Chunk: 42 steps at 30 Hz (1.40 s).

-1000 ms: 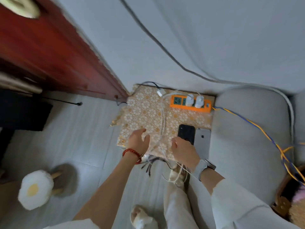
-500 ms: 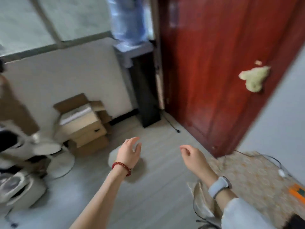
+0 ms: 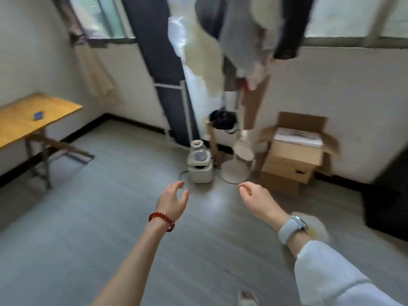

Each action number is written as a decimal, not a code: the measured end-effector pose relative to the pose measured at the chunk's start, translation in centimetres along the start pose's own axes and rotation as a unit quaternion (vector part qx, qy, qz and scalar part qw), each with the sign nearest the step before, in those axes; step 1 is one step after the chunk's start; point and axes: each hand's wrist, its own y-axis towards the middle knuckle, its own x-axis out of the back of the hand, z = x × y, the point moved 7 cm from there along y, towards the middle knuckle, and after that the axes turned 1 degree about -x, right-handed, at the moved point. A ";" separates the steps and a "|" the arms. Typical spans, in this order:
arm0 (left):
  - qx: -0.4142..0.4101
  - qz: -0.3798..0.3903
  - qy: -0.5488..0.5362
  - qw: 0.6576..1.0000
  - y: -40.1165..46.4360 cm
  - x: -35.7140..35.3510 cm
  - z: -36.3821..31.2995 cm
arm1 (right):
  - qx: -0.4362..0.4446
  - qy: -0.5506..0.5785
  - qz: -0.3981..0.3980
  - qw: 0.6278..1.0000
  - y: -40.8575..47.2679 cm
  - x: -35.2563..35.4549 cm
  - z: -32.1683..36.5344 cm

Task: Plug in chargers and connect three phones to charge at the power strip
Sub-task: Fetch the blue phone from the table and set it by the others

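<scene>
Both hands (image 3: 174,200) (image 3: 257,200) hang empty (fingers loosely curled).

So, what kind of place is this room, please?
Probably a lived-in room at home: clothes hang by the window, cardboard boxes sit on the floor, and a small wooden table stands at the wall.

I see grey floor (image 3: 88,239), yellow table (image 3: 33,120) w/ blue phone (image 3: 38,115), red bracelet (image 3: 162,220), brown boxes (image 3: 293,160).

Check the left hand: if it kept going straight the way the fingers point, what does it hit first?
Probably nothing close. The left hand is empty, above bare floor; the white appliance lies roughly in line, though depth is unclear.
</scene>
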 end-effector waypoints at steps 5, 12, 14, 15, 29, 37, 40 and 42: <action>0.090 -0.078 0.019 0.993 5.6 5.9 7.6 | 0.119 -0.038 0.096 0.987 10.5 -8.1 9.1; 0.163 -0.160 0.025 0.973 16.9 12.7 11.8 | 0.250 -0.100 0.182 0.946 23.3 -14.5 20.4; 0.177 -0.181 0.027 0.967 19.4 14.3 13.0 | 0.270 -0.103 0.202 0.936 26.3 -16.3 23.3; 0.189 -0.188 0.027 0.963 20.3 15.1 13.9 | 0.280 -0.104 0.212 0.931 27.6 -17.3 24.7; 0.288 -0.257 0.026 0.922 34.6 28.3 33.8 | 0.354 -0.083 0.280 0.889 45.4 -37.1 42.3; 0.297 -0.289 0.017 0.910 48.1 41.1 46.7 | 0.381 -0.105 0.271 0.877 57.9 -48.3 57.8; 0.293 -0.284 0.016 0.913 53.0 44.8 50.9 | 0.374 -0.108 0.270 0.881 62.2 -51.8 62.0; 0.296 -0.282 0.011 0.913 56.2 46.7 53.9 | 0.372 -0.106 0.274 0.881 65.0 -54.2 64.6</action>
